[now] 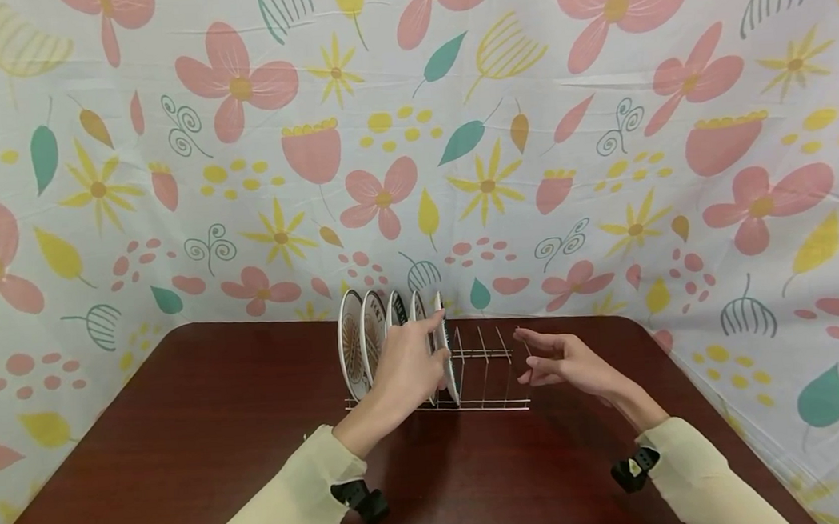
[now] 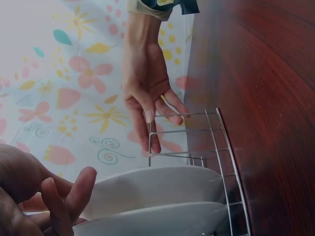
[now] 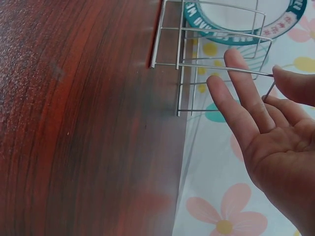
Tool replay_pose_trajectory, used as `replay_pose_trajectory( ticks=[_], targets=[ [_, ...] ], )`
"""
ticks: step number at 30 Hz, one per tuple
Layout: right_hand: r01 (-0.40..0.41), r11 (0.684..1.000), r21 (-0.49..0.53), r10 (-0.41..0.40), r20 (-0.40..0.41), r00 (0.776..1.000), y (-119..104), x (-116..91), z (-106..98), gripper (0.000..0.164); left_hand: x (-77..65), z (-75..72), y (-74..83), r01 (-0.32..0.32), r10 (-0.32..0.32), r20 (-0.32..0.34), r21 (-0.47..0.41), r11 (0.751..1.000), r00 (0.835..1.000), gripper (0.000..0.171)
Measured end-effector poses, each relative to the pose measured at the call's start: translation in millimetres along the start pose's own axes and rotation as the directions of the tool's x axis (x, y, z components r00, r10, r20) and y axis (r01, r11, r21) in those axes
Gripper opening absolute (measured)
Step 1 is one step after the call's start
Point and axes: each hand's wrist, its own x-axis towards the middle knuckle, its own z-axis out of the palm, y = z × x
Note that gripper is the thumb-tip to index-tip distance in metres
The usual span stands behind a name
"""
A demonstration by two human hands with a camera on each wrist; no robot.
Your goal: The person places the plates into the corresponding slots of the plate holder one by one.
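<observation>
Several white plates (image 1: 352, 346) with printed faces stand on edge in a wire dish rack (image 1: 496, 405), grouped at its left. The rightmost plate (image 1: 445, 372) leans slightly; a teal lettered rim shows on this plate (image 3: 197, 17) in the right wrist view. My left hand (image 1: 405, 359) is at the plates, index finger extended to the rightmost plate's upper rim and thumb lower, apart from the index. In the left wrist view its loosely bent fingers (image 2: 81, 194) overlap the plate edges. My right hand (image 1: 566, 361) holds the rack's right end wire between thumb and fingers.
The rack stands on a dark red-brown wooden table (image 1: 205, 419), toward its far edge. A flower-printed cloth (image 1: 383, 136) hangs behind the table and along its right side. Black straps (image 1: 358, 498) circle both wrists over pale sleeves.
</observation>
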Motion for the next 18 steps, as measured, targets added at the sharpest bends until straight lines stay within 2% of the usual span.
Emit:
replay_pose_trajectory(
  ticks=[6,9,13,18],
  targets=[
    [-0.018,1.000,0.002,0.018,-0.005,1.000,1,1,0,0.064,-3.9,-2.5,-1.4,-0.015,0.015,-0.019,0.006,1.000,1.000,0.060],
    [-0.024,1.000,0.003,0.024,-0.006,1.000,1,1,-1,0.065,-8.2,-5.8,-1.8,-0.047,0.047,-0.039,0.018,0.999,0.998,0.058],
    [-0.021,1.000,0.008,0.021,-0.003,1.000,1,1,-1,0.065,-18.0,-14.3,-3.3,-0.099,0.100,-0.076,0.014,0.995,0.992,0.054],
    [-0.017,1.000,0.010,0.017,-0.007,1.000,-1,0,0,0.067,-36.4,-29.2,-10.5,-0.147,0.147,-0.153,0.006,0.989,0.977,0.041]
  ],
)
